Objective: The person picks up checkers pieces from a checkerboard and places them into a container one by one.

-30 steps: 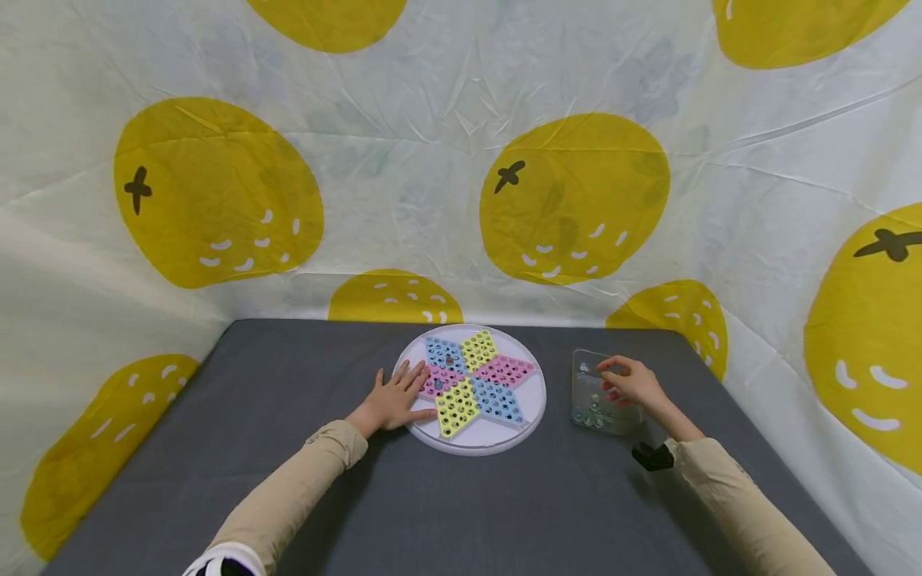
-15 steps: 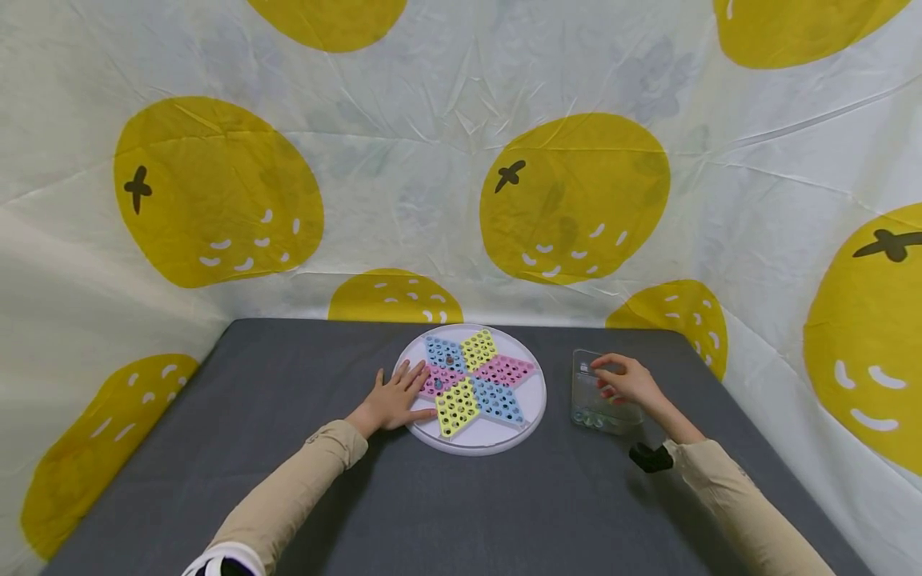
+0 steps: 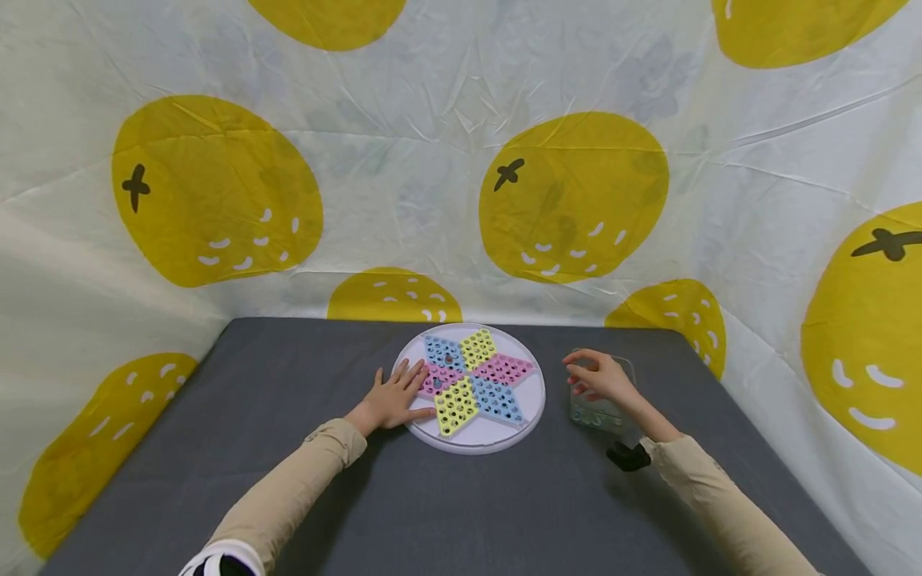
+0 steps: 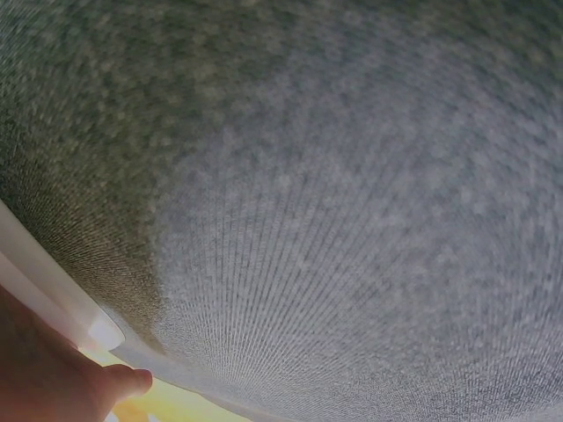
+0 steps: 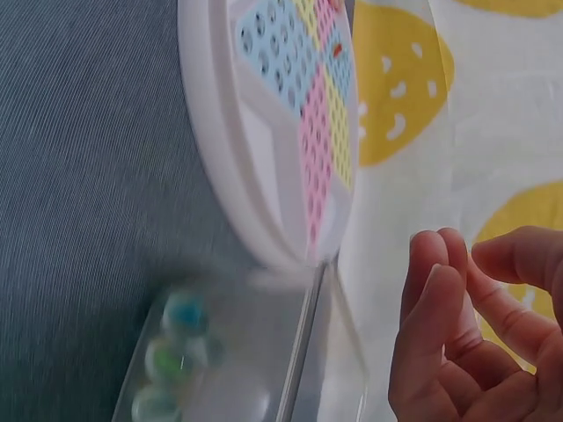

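A round white Chinese checkers board (image 3: 497, 436), with a star of blue, pink and yellow hole panels, lies on the dark cloth. On its blue panel sits a reddish marble (image 3: 449, 359); a bluish marble (image 3: 437, 383) sits on the pink one. My left hand (image 3: 392, 400) rests spread on the board's left rim. Above a clear plastic box (image 3: 621, 370) is my right hand (image 3: 601, 378), thumb and fingertips drawn together in the right wrist view; I cannot tell whether a marble is hidden between them. Glass marbles (image 5: 167, 360) lie in the box.
A dark grey cloth (image 3: 461, 512) covers the table. Behind and beside it hangs a white curtain (image 3: 403, 192) printed with yellow fruit. A black strap piece (image 3: 628, 456) hangs below the right wrist.
My right hand has risen slightly and moved left over the box, toward the board. The left hand has stayed in place on the rim.
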### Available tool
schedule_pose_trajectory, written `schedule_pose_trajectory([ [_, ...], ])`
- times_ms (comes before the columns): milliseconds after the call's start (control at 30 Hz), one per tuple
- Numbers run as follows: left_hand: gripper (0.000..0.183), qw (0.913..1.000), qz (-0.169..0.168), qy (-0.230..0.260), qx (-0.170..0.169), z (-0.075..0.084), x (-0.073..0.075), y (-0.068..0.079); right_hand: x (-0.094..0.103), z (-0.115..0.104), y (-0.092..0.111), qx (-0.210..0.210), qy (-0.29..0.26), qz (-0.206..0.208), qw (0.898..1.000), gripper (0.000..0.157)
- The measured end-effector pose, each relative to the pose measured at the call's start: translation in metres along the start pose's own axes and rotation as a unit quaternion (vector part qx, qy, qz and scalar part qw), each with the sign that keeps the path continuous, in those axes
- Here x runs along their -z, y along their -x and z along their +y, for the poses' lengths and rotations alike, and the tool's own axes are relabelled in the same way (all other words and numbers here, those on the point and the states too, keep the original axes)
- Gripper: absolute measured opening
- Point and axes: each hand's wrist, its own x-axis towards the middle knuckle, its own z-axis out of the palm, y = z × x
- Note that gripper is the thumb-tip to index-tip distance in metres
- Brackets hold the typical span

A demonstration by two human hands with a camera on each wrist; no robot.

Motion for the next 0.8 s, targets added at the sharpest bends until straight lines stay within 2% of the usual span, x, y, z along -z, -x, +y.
schedule_pose_trajectory([
  [233,0.085,1.0,0.003,0.006,-0.001,0.0,-0.001,-0.001,-0.024,-0.011,-0.012,0.036,-0.016,-0.021,0.999,0.028],
  [500,0.086,1.0,0.002,-0.001,-0.002,0.001,-0.004,0.0,-0.061,-0.021,-0.037,-0.021,-0.006,-0.044,0.999,0.029],
  [633,0.086,1.0,0.006,0.001,-0.001,0.001,-0.002,0.001,-0.078,-0.032,-0.048,-0.022,-0.003,-0.055,0.998,0.03],
  [800,0.086,1.0,0.007,0.005,-0.003,0.0,0.0,0.0,-0.098,-0.043,-0.058,0.001,-0.016,-0.076,0.997,0.031],
])
